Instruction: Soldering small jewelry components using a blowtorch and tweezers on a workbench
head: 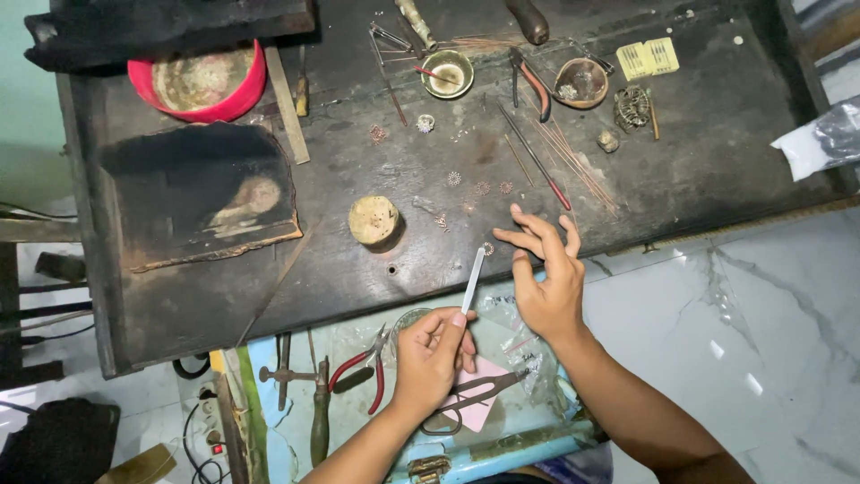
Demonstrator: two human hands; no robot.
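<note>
Over the workbench (224, 296), left hand (432, 354) pinching tweezers (473, 279), right hand (546, 278) empty, fingers spread

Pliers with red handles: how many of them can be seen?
2. One pair of red-handled pliers lies on the dark workbench near the bowls; another pair lies below the bench, left of the left hand.

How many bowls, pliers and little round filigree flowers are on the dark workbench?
Small brass bowls: 2, one beside the other
Red-rimmed bowl: 1
Red-handled pliers on the bench: 1
Tiny filigree flowers: about 5 clear ones, such as this; more may be too small to tell
Total: about 9

The left hand holds a thin metal tool; the right hand hovers open.
</note>
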